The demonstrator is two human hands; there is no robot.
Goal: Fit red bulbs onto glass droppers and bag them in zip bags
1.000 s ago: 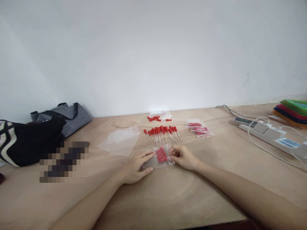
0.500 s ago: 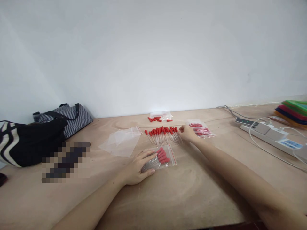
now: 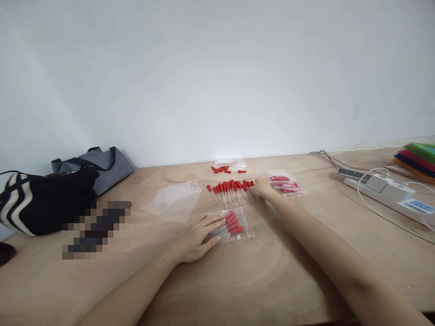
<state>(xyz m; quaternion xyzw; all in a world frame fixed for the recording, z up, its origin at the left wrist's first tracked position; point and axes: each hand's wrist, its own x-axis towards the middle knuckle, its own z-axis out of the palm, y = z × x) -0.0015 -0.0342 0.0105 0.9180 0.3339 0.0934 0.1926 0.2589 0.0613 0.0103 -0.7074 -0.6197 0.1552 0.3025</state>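
Observation:
My left hand (image 3: 200, 237) rests on a clear zip bag (image 3: 245, 222) that holds several droppers with red bulbs, its fingers lying over the thin stems. Behind it, a row of loose red-bulbed droppers (image 3: 228, 186) lies fanned out on the table. At the right end of that row is my right hand (image 3: 263, 188), its fingers bent together; what they pinch, if anything, is hidden. Filled zip bags (image 3: 287, 184) with red bulbs lie just right of it. Flat clear bags (image 3: 178, 201) lie left of the row.
Loose red bulbs (image 3: 220, 170) and a bag of clear stems (image 3: 234, 163) lie near the wall. A power strip (image 3: 390, 194) with cables and coloured folders (image 3: 416, 158) are at the right. Black (image 3: 50, 203) and striped bags (image 3: 115, 170) stand at the left.
My right hand has closed in slightly over the right end of the dropper row. My left hand stays on the bag. The whole view has shifted a little.

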